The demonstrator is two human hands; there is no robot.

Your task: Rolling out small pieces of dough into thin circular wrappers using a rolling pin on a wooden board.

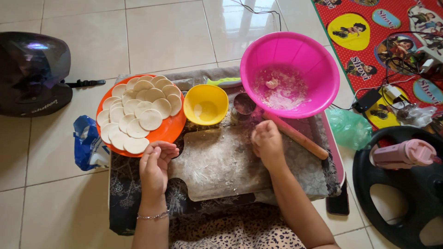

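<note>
Floury wooden board under right hand, round dough discs beside left hand

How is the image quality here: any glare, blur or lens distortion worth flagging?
Head view: bright window glare washes out the floor tiles at top; the right hand is slightly soft, probably motion blur, while the left hand and dough discs are sharp; wide-angle bending shows at the edges; shadows are soft, light even.
</note>
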